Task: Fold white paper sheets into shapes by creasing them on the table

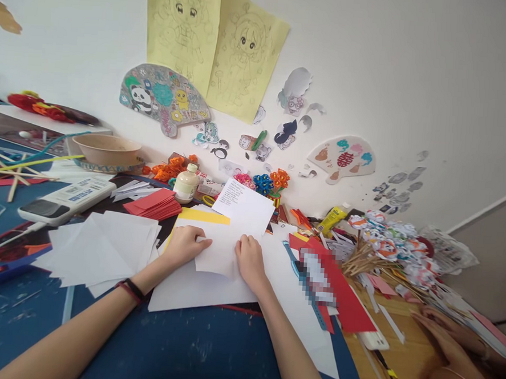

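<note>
Between my two hands is a small white paper [215, 258], lying over larger white sheets [186, 294]. My left hand [186, 245] is closed on its left side, thumb pointing right. On the right side, my right hand [249, 259] has curled fingers pressed together at the paper's edge. A yellow sheet [204, 215] shows behind my left hand. Further back stands a white card with handwriting [244, 206]. Fanned white squares [104, 246] lie left of my left forearm, and a stack of red paper [154, 204] sits behind them.
A glue bottle [186, 184], a power strip [67, 201] and a bowl [106, 148] stand at the back and left. To the right are red sheets [357, 310], a blue watch strap [310, 296] and paper flowers [387, 243]. Another person's hands [450, 336] are at far right.
</note>
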Motion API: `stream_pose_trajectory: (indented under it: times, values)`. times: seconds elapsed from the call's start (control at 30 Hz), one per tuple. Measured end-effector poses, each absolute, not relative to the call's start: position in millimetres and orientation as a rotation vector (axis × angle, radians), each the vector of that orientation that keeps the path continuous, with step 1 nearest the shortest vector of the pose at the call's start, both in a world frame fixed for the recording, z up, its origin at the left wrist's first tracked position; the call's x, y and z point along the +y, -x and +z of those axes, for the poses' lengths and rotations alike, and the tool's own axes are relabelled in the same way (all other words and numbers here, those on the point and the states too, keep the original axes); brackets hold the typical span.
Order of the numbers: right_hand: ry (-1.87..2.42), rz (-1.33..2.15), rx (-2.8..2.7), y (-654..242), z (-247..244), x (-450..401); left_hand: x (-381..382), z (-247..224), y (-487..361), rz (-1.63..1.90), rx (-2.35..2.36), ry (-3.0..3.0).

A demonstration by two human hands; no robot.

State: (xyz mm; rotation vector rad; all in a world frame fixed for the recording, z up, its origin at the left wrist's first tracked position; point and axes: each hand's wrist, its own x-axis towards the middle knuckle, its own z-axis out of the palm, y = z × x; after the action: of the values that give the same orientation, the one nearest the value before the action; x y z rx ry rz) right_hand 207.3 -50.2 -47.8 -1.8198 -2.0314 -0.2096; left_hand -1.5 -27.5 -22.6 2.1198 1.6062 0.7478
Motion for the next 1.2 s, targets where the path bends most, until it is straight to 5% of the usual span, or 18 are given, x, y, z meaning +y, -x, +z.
stream_pose_trajectory:
  times: [1.2]
  values:
    - [1.812, -0.341, -2.051, -205.6, -48.3, -66.6, -48.2, -20.8, 14.3, 0.605, 1.557, -2.199]
